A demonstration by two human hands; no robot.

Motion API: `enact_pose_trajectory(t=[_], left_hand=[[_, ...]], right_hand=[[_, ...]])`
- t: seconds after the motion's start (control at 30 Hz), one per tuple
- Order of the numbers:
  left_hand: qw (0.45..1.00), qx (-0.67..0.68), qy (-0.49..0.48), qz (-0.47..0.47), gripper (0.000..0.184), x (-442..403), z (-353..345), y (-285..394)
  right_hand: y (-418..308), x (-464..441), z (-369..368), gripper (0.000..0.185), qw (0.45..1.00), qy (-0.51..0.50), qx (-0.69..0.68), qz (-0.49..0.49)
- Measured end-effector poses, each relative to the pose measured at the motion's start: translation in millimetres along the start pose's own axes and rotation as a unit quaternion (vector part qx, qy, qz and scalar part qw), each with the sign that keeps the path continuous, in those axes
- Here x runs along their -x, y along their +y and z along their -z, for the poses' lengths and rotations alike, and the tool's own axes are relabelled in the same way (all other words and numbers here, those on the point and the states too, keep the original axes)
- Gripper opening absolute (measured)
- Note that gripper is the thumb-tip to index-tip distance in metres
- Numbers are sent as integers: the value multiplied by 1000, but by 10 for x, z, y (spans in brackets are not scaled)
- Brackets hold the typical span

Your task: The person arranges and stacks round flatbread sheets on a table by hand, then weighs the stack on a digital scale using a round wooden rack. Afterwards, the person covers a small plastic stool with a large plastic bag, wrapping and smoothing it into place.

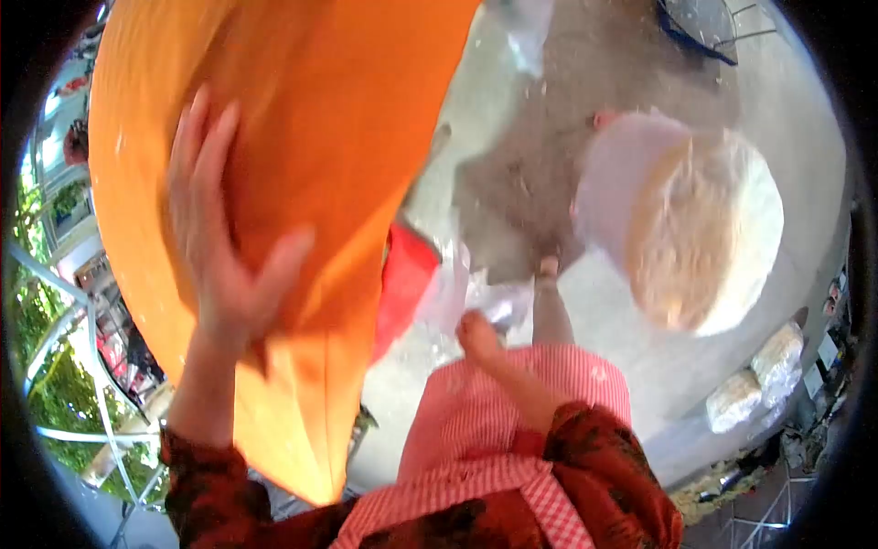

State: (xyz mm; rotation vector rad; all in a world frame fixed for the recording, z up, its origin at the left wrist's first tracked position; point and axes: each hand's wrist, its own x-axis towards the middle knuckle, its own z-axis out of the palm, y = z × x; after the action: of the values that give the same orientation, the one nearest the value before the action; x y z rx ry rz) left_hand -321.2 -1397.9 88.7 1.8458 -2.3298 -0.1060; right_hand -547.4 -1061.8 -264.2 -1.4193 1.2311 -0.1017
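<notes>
A large sheet of bright orange cloth fills the left side and folds down to a point near my body. My left hand lies on it with the thumb stretched away from the fingers, slightly blurred. In front of my checked apron, my right hand is curled closed; whatever may be inside it is hidden. Just beyond that hand is clear plastic, and I cannot tell whether the two touch. A red piece of material shows beside the orange cloth's edge.
A large round bundle wrapped in plastic stands on the floor to the right. Smaller plastic-wrapped packs lie farther right. A dark seat with metal legs is at the far top. White metal bars line the left edge.
</notes>
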Motion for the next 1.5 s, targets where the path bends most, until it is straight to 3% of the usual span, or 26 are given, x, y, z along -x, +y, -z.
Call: enact_pose_trajectory(t=[0.03,0.07,0.13,0.23,0.3,0.33,0.37,0.4,0.43,0.47,0.5,0.53,0.57,0.6,0.67,0.8,0.97,1.17,1.2,1.3,1.33,1.37,1.4,1.47,1.5], left_hand=[[1000,-12,2,-3,73,26,50,40],[1000,16,10,-11,67,167,128,125],[997,77,21,-3,56,580,153,333],[936,249,-244,-35,75,2239,-181,1176],[911,210,-315,161,75,3183,-498,1432],[829,324,-340,303,69,3652,-705,1438],[710,430,-355,431,63,4142,-901,1467],[690,422,-334,485,73,4603,-1122,1686],[719,398,-306,481,62,5023,-1383,2056],[747,371,-279,476,50,5434,-1639,2425],[675,410,-320,523,42,5039,-1523,2617],[659,420,-359,510,35,5218,-1760,2925],[796,353,-245,426,32,5112,-1776,3124],[762,360,-297,449,35,5058,-1895,3240],[751,374,-294,458,37,5058,-2122,3404],[752,406,-278,439,41,5010,-2292,3457],[758,414,-259,432,46,4863,-2449,3566],[739,391,-208,508,53,4754,-2506,3661],[708,405,-157,556,58,4767,-2445,3728],[575,458,-191,651,57,4865,-1992,3813],[615,391,-69,681,54,4903,-2032,4138],[570,382,-57,725,52,4802,-2422,4123],[533,362,-39,763,50,4558,-2531,4197],[459,321,-8,829,44,4578,-2536,4300],[420,305,14,855,43,4912,-2369,4529]], right_hand=[[-271,52,198,13,993,68,-98,1],[-317,111,225,12,996,62,-70,5],[-690,313,534,12,989,29,-148,-2],[-908,718,540,17,948,-94,-304,-18],[-1144,967,637,21,866,-274,-417,-40],[-1201,905,635,20,821,-395,-413,-22],[-1245,834,617,19,761,-508,-404,-11],[-1194,583,630,20,772,-517,-364,-55],[-1071,155,633,21,785,-527,-313,-93],[-774,-241,411,21,871,-336,-335,-128],[-669,-761,258,21,879,-204,-396,-169],[-602,-1238,159,23,901,-178,-388,-75],[-530,-1711,60,26,915,-146,-377,18],[-465,-2112,68,26,927,-124,-347,64],[-269,-2748,215,26,952,-55,-301,20],[-94,-3492,403,27,941,2,-331,-64],[-226,-3385,564,28,939,6,-330,-94],[-519,-2012,1064,30,949,-34,-265,-166],[-530,-1736,1131,31,950,-39,-256,-172],[-507,-995,1334,32,953,-69,-216,-202],[-499,-809,1369,33,953,-85,-199,-210],[-325,-1013,1200,31,959,-80,-146,-228],[-432,-996,1259,18,950,-134,-172,-224],[-171,-882,1179,37,948,-165,-89,-256],[-10,-568,1066,40,916,-260,-115,-282]])
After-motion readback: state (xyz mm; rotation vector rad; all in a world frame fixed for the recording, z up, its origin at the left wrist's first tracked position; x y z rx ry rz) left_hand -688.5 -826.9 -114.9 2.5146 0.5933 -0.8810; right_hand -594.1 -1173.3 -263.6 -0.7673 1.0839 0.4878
